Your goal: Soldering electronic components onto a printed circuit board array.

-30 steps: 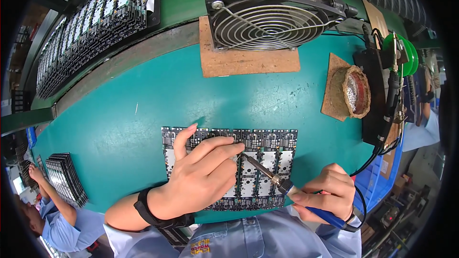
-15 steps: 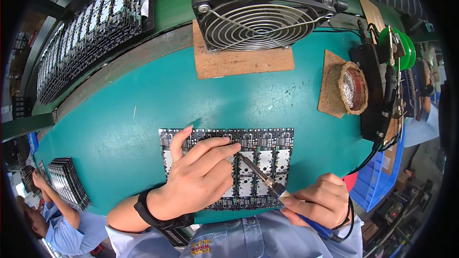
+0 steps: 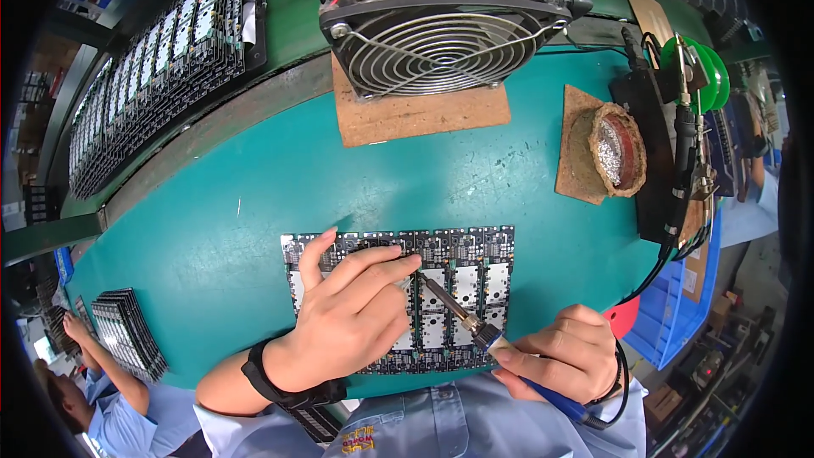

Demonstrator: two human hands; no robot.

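A panel of black circuit boards with white patches [image 3: 465, 282] lies on the green mat in front of me. My left hand [image 3: 343, 318] rests over its left half, little finger raised and middle fingers stretched across the boards. Its index finger and thumb are curled together; what they pinch is mostly hidden, with a small pale sliver showing beside them. My right hand [image 3: 566, 356] is closed round the blue handle of a soldering iron [image 3: 465, 315]. The iron's tip points up and left, at the boards just beside my left fingertips.
A black fan with a wire guard [image 3: 445, 55] stands on a brown board behind the panel. To the right are a round tip-cleaning cup [image 3: 623, 153], a green spool [image 3: 710, 76] and cables. Stacked circuit panels [image 3: 161, 76] fill the far-left rack; more stacked boards [image 3: 127, 335] sit near a co-worker.
My view has shifted slightly, so the fan and cup appear a little further left. Both hands and the soldering iron keep almost the same pose over the boards.
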